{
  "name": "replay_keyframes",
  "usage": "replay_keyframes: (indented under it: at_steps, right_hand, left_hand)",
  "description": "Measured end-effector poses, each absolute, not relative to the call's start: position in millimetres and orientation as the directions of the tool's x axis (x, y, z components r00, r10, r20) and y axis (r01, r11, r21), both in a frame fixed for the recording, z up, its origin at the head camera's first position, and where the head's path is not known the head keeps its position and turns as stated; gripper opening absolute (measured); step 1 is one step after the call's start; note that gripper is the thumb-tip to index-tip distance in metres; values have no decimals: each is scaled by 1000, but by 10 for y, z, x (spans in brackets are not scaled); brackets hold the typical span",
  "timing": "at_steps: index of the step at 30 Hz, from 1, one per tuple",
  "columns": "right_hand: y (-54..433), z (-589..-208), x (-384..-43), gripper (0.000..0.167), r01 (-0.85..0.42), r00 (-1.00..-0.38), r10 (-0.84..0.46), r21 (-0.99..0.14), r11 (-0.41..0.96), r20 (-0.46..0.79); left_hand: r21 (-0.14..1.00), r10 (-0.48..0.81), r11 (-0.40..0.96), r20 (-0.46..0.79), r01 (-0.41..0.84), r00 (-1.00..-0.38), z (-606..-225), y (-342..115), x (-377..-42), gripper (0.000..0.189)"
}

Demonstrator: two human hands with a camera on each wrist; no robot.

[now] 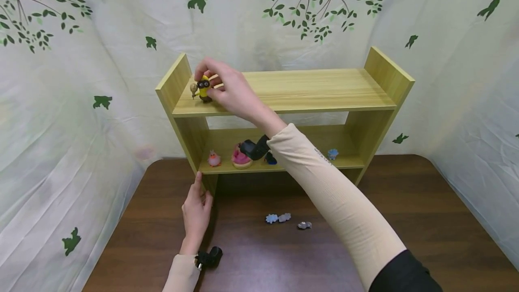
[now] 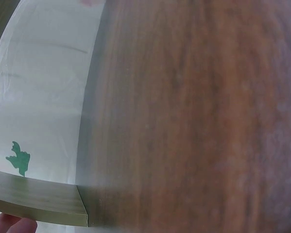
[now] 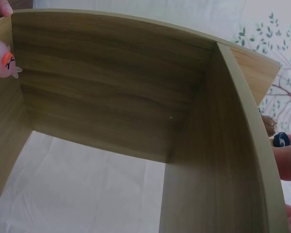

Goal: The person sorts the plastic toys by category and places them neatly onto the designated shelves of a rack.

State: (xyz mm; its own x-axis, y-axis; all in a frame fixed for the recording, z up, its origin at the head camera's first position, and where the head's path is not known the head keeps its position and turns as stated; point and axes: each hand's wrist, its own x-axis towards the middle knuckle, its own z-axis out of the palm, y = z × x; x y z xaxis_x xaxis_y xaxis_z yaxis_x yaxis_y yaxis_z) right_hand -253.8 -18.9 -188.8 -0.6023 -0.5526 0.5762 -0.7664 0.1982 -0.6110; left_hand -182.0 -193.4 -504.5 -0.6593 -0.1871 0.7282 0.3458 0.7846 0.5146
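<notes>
At the left end of the top shelf, my right hand pinches a small yellow Minion figurine between thumb and fingers. The figurine stands upright, and a small gold-brown piece is at its side. In the right wrist view the figurine shows only partly behind the board edge. My left hand touches the left side of the wooden shelf, its index finger straight at the middle board's corner. Some of its fingers are hidden; the left wrist view shows fingertips against a board.
On the middle board stand a pink figurine, a pink round toy, a dark blue item partly hidden by my wrist camera, and a light-blue figurine. Small blue and grey pieces lie on the brown table.
</notes>
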Motion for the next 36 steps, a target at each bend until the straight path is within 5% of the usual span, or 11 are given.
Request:
replay_keyframes:
  at_steps: [12,36]
  right_hand:
    - [-167,-1884,-2518,27,-783,-579,-555,-597,175,597]
    - [259,-1932,-2401,25,-713,-643,-463,-697,73,610]
  left_hand:
    - [514,-187,783,730,349,-657,-5047,-1932,-1825,83]
    - [510,-186,786,734,349,-654,-5051,-1941,-1831,82]
